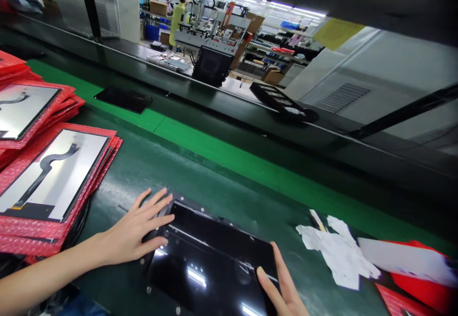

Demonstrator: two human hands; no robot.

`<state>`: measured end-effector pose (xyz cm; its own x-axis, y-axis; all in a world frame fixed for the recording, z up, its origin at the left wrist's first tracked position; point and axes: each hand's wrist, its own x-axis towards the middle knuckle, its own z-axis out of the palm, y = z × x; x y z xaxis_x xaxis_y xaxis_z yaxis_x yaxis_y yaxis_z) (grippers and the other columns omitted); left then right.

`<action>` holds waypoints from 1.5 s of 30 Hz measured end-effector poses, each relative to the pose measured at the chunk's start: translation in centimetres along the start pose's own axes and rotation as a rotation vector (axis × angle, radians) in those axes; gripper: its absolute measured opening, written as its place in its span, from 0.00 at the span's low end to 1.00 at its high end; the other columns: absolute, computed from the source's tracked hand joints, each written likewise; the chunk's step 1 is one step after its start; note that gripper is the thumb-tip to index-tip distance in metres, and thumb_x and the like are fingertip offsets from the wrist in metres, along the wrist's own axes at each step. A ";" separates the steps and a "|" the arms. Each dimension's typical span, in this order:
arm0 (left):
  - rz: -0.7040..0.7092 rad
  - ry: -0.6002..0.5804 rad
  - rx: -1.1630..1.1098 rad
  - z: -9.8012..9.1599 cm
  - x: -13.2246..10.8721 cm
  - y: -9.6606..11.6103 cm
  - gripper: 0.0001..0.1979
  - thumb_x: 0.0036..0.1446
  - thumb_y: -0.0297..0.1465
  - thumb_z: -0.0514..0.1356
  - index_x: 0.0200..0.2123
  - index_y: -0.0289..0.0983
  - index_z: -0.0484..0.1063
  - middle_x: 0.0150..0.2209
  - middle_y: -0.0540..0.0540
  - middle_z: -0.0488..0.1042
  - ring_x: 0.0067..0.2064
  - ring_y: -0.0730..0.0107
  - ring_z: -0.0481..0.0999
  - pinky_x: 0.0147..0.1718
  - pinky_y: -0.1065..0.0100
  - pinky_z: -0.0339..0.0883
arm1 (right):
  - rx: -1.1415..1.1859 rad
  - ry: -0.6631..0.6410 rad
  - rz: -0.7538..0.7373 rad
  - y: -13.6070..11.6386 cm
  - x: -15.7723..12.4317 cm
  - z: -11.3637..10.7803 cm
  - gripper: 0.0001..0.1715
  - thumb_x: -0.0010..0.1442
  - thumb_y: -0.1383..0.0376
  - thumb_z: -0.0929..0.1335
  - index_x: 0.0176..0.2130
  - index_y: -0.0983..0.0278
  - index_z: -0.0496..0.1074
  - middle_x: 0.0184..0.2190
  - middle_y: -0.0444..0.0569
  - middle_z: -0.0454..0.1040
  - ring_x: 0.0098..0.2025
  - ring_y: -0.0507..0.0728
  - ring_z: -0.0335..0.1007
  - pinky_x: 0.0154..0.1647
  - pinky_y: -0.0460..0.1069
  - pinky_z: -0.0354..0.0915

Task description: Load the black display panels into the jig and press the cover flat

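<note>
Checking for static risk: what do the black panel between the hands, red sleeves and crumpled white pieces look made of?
Black panel: likely glass, high gloss, given sharp lamp reflections.
Red sleeves: probably plastic bubble film, slightly shiny, dimpled surface.
White pieces: matte cloth or paper, unclear which; creased, uneven edges.

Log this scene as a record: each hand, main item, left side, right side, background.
left hand: fingers spread over the left edge of the black screen
right hand: holding the screen's right edge
main item: glossy black screen, face reflecting lights
left side: stacked silvery panels with red bubble wrap
right side: crumpled white cloth or paper
background: person in yellow, shelves, machinery
</note>
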<state>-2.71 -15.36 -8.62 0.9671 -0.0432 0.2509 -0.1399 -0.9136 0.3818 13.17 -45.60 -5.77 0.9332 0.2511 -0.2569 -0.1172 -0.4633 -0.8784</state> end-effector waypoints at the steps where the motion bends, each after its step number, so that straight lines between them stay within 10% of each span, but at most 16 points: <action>1: -0.052 0.005 -0.016 0.0 0.0 0.0 0.26 0.68 0.37 0.54 0.67 0.42 0.57 0.71 0.42 0.50 0.73 0.53 0.42 0.67 0.39 0.45 | -0.004 0.000 0.002 -0.1 -0.1 0.0 0.48 0.60 0.45 0.67 0.71 0.56 0.48 0.72 0.37 0.44 0.73 0.58 0.32 0.71 0.54 0.33; 7: -0.127 -0.059 -0.129 0.0 0.0 0.3 0.25 0.71 0.33 0.46 0.69 0.40 0.50 0.70 0.42 0.53 0.73 0.61 0.40 0.69 0.45 0.41 | -0.054 0.046 0.053 -0.4 -0.3 -0.2 0.50 0.55 0.42 0.69 0.70 0.47 0.50 0.72 0.35 0.46 0.73 0.64 0.36 0.71 0.61 0.36; 20: -0.027 -0.139 -0.078 -0.1 -0.3 0.9 0.29 0.68 0.37 0.54 0.69 0.50 0.51 0.73 0.40 0.29 0.72 0.41 0.31 0.65 0.34 0.38 | -0.015 0.137 0.051 -1.0 -1.4 0.5 0.53 0.50 0.42 0.72 0.68 0.47 0.54 0.71 0.37 0.48 0.72 0.67 0.37 0.71 0.64 0.38; 27: -0.011 -0.280 0.071 -1.0 0.1 1.1 0.42 0.60 0.49 0.59 0.71 0.47 0.45 0.71 0.27 0.41 0.71 0.35 0.32 0.62 0.29 0.36 | 0.139 0.130 0.181 -0.6 -1.5 1.0 0.53 0.48 0.44 0.75 0.66 0.54 0.58 0.60 0.50 0.69 0.59 0.69 0.67 0.58 0.62 0.67; 31: -0.021 -0.343 0.201 -0.8 0.4 1.5 0.44 0.59 0.48 0.61 0.71 0.45 0.44 0.69 0.22 0.44 0.71 0.33 0.34 0.60 0.28 0.43 | 0.037 0.145 -0.085 1.3 -0.6 0.6 0.46 0.51 0.45 0.73 0.62 0.60 0.62 0.58 0.54 0.69 0.60 0.67 0.65 0.61 0.61 0.62; 36: 0.041 -0.193 0.287 0.8 -0.7 0.5 0.44 0.58 0.46 0.63 0.71 0.48 0.45 0.69 0.24 0.48 0.71 0.32 0.41 0.58 0.27 0.47 | -0.377 0.103 -0.434 2.9 0.3 -1.7 0.27 0.64 0.51 0.65 0.57 0.61 0.69 0.43 0.52 0.68 0.48 0.62 0.67 0.54 0.60 0.64; 45: 0.023 0.125 0.281 3.8 -0.1 0.0 0.35 0.65 0.43 0.51 0.71 0.48 0.43 0.72 0.33 0.44 0.70 0.33 0.46 0.59 0.23 0.34 | -0.624 0.040 -0.576 3.0 2.4 -5.0 0.19 0.69 0.65 0.60 0.56 0.58 0.71 0.40 0.51 0.67 0.45 0.59 0.67 0.47 0.56 0.67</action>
<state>-1.99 -16.94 -12.05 0.9284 -0.0308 0.3704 -0.0799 -0.9898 0.1181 16.71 -50.59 -6.97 0.8023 0.5669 0.1869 0.5778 -0.6592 -0.4812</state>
